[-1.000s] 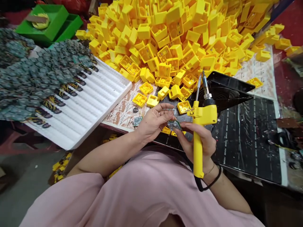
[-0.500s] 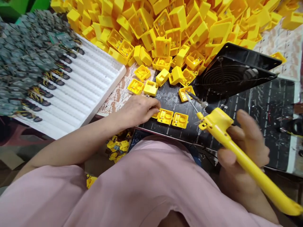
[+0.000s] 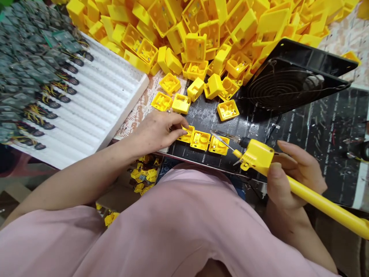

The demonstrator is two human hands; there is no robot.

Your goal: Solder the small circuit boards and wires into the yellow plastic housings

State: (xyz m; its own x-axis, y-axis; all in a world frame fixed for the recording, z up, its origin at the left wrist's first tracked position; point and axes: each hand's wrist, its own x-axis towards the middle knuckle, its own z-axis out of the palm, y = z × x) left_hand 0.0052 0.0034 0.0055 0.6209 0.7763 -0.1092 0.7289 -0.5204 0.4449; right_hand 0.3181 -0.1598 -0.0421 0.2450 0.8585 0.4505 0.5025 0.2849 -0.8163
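Note:
A short row of open yellow plastic cases lies along the near side of the black mat. My left hand (image 3: 158, 130) pinches the leftmost case (image 3: 188, 133) between thumb and forefinger, partly covering it. Right beside it sits the middle case (image 3: 200, 140), and a small gap separates that from the right-hand case (image 3: 219, 145). In my right hand (image 3: 296, 177) is a yellow soldering gun (image 3: 259, 156) with a thin feed tube. Its tip points left, above the right-hand case. Whether it touches anything I cannot tell.
A large heap of yellow cases (image 3: 196, 46) fills the back. A black fan (image 3: 276, 84) stands at the back right of the black mat (image 3: 311, 134). On the left, a white foam tray (image 3: 115, 84) carries many circuit boards (image 3: 34, 65) with wired round parts.
My right hand has brought the soldering gun's tip left and nearer, from a case by the fan to above the row. My left hand stays at the leftmost case.

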